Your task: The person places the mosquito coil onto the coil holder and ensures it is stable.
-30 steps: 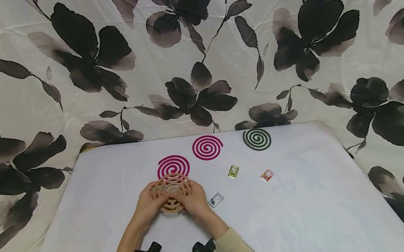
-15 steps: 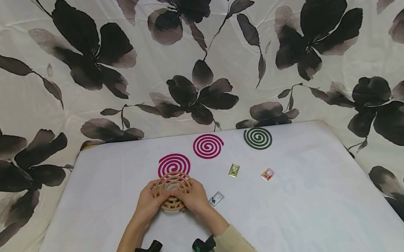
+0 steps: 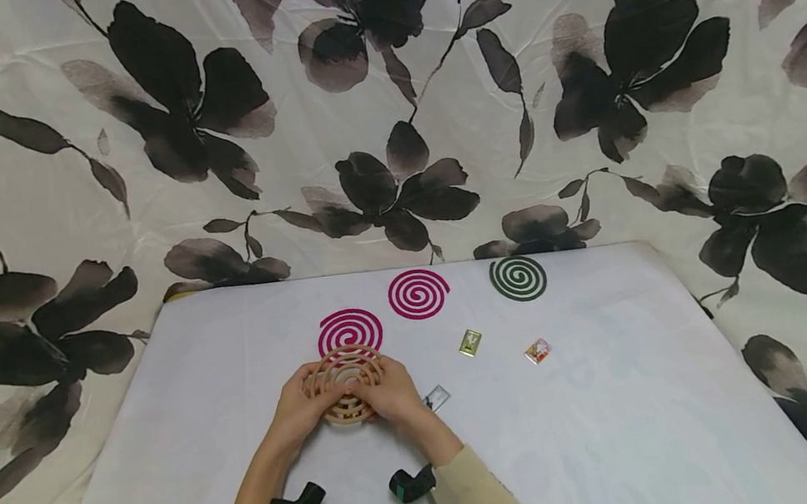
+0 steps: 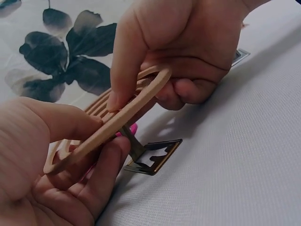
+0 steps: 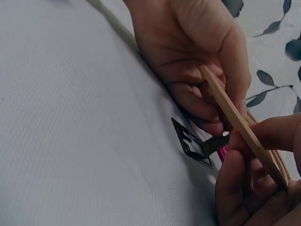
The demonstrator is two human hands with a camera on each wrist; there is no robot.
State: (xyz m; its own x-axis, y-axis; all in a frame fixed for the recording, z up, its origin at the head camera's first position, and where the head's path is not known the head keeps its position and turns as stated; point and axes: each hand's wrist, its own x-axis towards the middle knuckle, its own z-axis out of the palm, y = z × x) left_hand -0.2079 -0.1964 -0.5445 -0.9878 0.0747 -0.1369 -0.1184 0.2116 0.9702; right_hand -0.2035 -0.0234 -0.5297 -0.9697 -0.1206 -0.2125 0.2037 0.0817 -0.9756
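Note:
In the head view my left hand (image 3: 299,403) and right hand (image 3: 394,389) hold a tan mosquito coil (image 3: 349,417) between them, tilted above the table. Both thumbs lie on its upper face near the centre, and curled fingers are underneath. In the left wrist view a thin metal coil stand (image 4: 136,145) reaches down from the coil's underside, its flat frame close over the white cloth. The right wrist view shows that stand (image 5: 217,142) from the other side, beside my fingertips. Its upper end is hidden by the coil and fingers.
Just beyond my hands lies a magenta coil (image 3: 348,318), partly overlapped by the tan one. Another magenta coil (image 3: 419,294) and a dark green coil (image 3: 518,278) lie farther back. A silvery rectangular piece (image 3: 439,396), a gold-green piece (image 3: 470,343) and a red-white piece (image 3: 537,351) lie to the right.
Both hands keep their hold on the tan coil in almost the same place. The right hand and wrist have shifted slightly right, covering more of the silvery piece.

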